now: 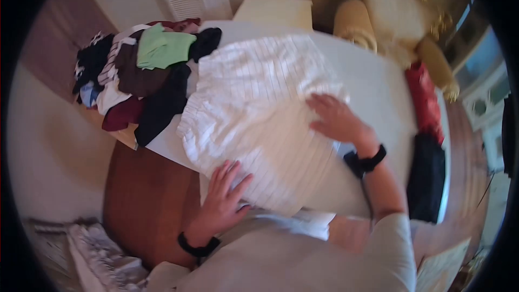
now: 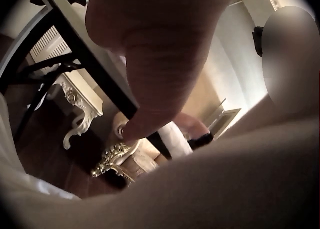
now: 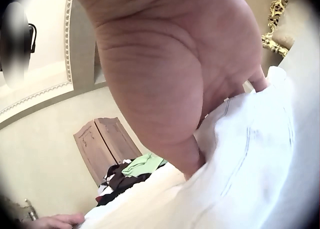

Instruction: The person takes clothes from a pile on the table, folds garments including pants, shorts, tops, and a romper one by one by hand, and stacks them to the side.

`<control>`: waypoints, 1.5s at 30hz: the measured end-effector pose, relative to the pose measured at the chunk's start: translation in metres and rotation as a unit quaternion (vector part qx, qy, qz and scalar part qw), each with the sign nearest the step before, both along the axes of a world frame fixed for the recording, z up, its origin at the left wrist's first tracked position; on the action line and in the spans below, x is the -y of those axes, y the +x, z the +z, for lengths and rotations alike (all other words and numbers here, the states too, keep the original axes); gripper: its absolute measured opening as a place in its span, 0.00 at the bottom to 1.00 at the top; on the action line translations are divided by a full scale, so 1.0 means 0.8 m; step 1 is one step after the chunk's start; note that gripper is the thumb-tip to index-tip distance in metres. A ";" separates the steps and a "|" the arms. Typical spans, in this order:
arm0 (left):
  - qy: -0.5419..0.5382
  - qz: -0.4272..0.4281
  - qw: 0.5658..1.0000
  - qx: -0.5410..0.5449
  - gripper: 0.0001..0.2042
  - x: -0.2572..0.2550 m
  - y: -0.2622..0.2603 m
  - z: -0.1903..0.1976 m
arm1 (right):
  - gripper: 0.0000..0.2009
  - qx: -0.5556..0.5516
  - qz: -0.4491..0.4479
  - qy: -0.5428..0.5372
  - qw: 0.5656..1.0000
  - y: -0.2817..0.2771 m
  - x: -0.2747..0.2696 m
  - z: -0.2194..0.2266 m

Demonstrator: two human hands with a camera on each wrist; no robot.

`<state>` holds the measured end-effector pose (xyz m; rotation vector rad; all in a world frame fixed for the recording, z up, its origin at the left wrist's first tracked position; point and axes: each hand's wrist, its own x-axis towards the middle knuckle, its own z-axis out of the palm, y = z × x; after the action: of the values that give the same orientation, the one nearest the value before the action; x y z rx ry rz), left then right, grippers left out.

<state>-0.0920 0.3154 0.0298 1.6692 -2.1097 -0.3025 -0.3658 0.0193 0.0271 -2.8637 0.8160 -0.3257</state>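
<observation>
A white garment with thin stripes and a gathered elastic edge (image 1: pixel 265 70), like a pair of shorts, lies spread over the pale table (image 1: pixel 378 86). My left hand (image 1: pixel 223 197) rests on its near edge, fingers stretched out and spread. Toward the garment's right end, my right hand (image 1: pixel 338 119) lies on the cloth with its fingers extended. The right wrist view has the thumb and fingertips of that hand (image 3: pixel 200 73) touching the striped cloth (image 3: pixel 245 154), which rises in a soft fold. In the left wrist view, the palm side of my left hand (image 2: pixel 160 63) hides the cloth.
A heap of clothes, with a green piece (image 1: pixel 162 47) on top, sits at the table's left end. Red cloth (image 1: pixel 424 100) and folded black cloth (image 1: pixel 427 178) lie along the right edge. A gilded armchair (image 1: pixel 394 11) stands behind. White ruffled fabric (image 1: pixel 102 259) is at lower left.
</observation>
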 end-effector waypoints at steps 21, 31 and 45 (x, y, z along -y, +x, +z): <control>0.041 -0.143 0.983 -0.104 0.20 0.072 -0.043 0.036 | 0.18 -0.148 -0.147 0.104 0.972 0.002 -0.023 0.068; 0.254 0.106 0.608 -0.745 0.31 0.119 0.001 0.033 | 0.27 0.085 0.090 0.362 0.924 -0.009 -0.007 0.084; 0.333 0.028 0.734 -0.591 0.29 0.077 0.012 0.027 | 0.21 -0.097 0.013 0.138 0.986 0.000 -0.042 0.075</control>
<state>-0.0823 0.2534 0.0512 1.1848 -0.9522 -1.7207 -0.3662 0.0533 0.0872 -2.6682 0.7858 0.0690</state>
